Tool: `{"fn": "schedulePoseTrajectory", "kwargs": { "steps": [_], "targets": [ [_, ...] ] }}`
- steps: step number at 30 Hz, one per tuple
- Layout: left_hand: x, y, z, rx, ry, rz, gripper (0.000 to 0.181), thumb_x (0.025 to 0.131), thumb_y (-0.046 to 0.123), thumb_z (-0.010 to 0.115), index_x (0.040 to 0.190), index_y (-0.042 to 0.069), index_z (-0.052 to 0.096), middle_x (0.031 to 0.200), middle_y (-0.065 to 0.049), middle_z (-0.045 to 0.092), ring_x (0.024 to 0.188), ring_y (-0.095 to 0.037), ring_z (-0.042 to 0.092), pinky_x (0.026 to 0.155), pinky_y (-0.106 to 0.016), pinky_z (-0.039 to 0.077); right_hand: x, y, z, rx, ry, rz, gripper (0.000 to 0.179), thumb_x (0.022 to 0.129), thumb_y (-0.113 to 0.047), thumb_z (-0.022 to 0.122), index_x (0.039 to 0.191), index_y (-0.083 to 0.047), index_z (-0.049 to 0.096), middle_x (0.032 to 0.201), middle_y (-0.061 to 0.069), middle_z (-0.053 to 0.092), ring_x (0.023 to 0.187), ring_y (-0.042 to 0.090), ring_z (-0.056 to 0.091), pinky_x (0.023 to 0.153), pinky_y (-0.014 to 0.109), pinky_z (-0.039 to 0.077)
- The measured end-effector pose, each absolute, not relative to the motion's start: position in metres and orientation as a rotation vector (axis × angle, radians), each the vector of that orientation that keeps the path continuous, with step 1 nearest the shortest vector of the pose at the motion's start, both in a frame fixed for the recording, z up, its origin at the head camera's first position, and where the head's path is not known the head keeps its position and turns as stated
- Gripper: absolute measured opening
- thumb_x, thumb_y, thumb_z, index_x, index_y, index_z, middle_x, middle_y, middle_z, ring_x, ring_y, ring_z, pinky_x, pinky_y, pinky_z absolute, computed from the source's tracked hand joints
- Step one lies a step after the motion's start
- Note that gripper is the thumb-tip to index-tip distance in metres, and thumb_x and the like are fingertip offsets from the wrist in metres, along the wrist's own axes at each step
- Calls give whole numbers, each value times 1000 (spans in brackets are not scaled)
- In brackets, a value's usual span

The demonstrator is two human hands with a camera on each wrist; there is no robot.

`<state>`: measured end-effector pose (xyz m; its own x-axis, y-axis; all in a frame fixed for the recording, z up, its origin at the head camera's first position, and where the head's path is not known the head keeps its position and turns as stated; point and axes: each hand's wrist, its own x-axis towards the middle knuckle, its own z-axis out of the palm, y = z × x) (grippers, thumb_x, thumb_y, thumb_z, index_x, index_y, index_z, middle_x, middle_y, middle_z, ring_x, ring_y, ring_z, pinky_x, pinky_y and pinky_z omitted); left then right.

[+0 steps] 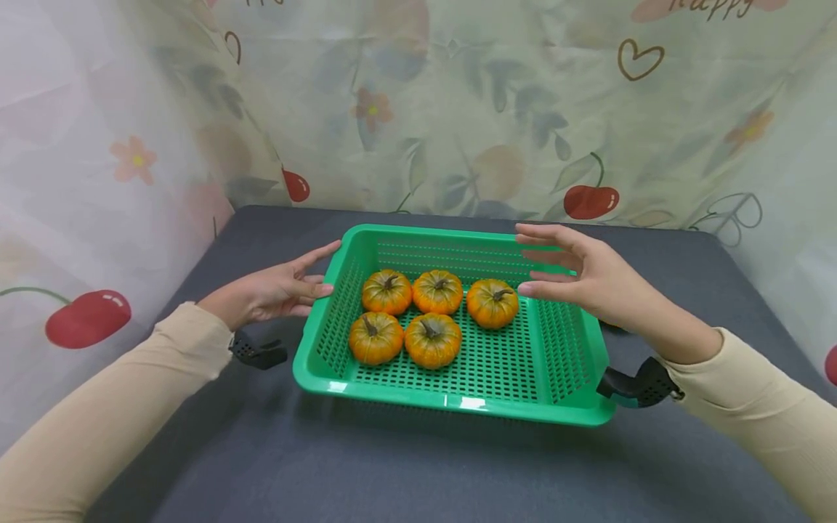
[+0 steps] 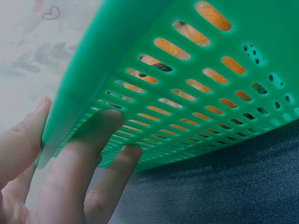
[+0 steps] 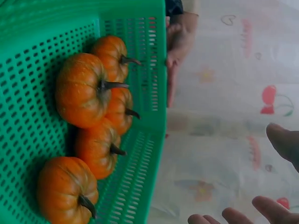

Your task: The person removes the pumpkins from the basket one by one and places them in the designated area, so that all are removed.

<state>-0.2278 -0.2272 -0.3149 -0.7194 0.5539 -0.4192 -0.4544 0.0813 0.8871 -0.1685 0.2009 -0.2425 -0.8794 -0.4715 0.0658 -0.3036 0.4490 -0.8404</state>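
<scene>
A pale cloth backdrop [image 1: 451, 116] printed with cherries, flowers and leaves stands behind a dark grey table [image 1: 418, 472], where a green basket [image 1: 445, 401] sits between two hands; I cannot tell whether its base fully bears on the cloth. Inside it are five orange pumpkins [image 1: 434, 340] — four grouped at the left, the fifth just beside them toward the right. The left hand [image 1: 281, 292] pinches the basket's left rim, thumb on the edge and fingers against the outer wall. The right hand [image 1: 588, 272] hovers over the right end, fingers spread wide and holding nothing. The step in hand looks to be handling the loaded basket; the next move seems to call for a steady left grip and care that the right fingers clear the rim. As for writing, "Happy" [image 1: 711, 7] reads at the backdrop's upper right, beside cut-off lettering at the left that I cannot read — and no brand shows on the basket or the black wrist straps [image 1: 644, 385].
</scene>
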Motion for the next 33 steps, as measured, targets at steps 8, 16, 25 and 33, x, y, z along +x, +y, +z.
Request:
{"fn": "schedulePoseTrajectory", "kwargs": {
  "steps": [8,16,25,33],
  "targets": [
    [-228,-227,-315,125,1627,1728,92,97,1,55,153,47,-1,162,-16,3,110,-25,65,88,-40,58,-175,180,-256,-724,2375,-1352,70,85,-18,76,146,-14,42,151,7,40,135,32,44,101,37,50],
    [-228,-227,-315,109,1620,1738,90,98,-1,53,153,48,1,162,-16,8,108,-25,66,86,-39,59,-182,161,-277,-765,2332,-1248,73,82,-23,79,146,-16,44,150,11,41,135,37,43,104,49,47],
    [-228,-226,-315,123,1642,1725,91,97,0,54,153,47,0,162,-16,7,109,-24,66,87,-40,58,-193,144,-293,-762,2249,-1085,73,83,-22,78,146,-12,42,151,11,41,135,39,41,104,47,48],
    [-228,-226,-315,132,1659,1713,91,97,1,55,153,48,0,162,-16,5,109,-24,66,87,-39,58,-202,133,-315,-775,2247,-993,75,82,-22,79,147,-12,42,149,7,44,135,35,43,100,42,52]
  ]
}}
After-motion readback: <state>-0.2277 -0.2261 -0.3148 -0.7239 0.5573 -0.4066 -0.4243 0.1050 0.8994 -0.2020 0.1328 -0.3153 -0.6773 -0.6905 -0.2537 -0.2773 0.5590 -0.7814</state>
